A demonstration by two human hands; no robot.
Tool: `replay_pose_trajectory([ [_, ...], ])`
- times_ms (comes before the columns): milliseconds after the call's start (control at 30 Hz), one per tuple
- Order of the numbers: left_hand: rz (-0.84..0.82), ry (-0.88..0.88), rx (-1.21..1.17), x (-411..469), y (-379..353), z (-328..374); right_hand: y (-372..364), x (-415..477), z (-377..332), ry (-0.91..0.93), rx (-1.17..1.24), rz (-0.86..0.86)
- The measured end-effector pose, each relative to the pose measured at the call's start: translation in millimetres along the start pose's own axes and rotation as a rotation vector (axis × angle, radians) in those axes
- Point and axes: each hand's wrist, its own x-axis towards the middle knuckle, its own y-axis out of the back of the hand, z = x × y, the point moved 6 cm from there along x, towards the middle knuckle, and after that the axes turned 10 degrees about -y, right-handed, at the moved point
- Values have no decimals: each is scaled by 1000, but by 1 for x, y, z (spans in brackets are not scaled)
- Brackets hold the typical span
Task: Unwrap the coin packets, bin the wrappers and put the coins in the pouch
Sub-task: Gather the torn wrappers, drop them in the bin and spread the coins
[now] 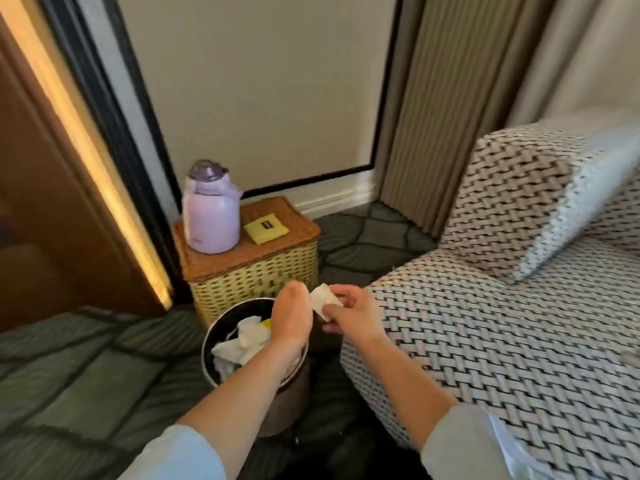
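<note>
A small white paper coin packet [322, 299] is held between both hands, just above and to the right of the round dark bin [221, 320]. My right hand [353, 315] pinches it with fingers curled round its right side. My left hand [291, 317] hangs over the bin's rim with its fingertips at the packet's left edge; its grip is hidden behind the back of the hand. Crumpled white wrappers [242, 344] and a bit of yellow lie inside the bin. A flat yellow pouch [266, 227] lies on the wicker basket's lid. No coins show.
A wicker basket [256, 271] stands behind the bin and carries a lilac bottle [210, 211]. A woven-pattern chair [502, 323] with a cushion fills the right. Dark green patterned carpet [86, 368] covers the floor. A curtain [433, 116] hangs at the back right.
</note>
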Motion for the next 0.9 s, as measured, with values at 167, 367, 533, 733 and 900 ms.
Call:
replay_pose_trajectory([
  [167,-77,108,49,15,38,-64,-67,27,29,-70,-160,-98],
  [367,-221,236,53,20,44,-101,-105,34,50,-164,-305,-298],
  [533,-188,277,54,21,47,-113,-103,40,61,-256,-367,-321],
  [733,-34,124,-58,23,46,-77,-81,37,43,-164,-252,-196],
  [900,13,14,-205,14,29,-15,-37,18,0,77,-99,-1],
])
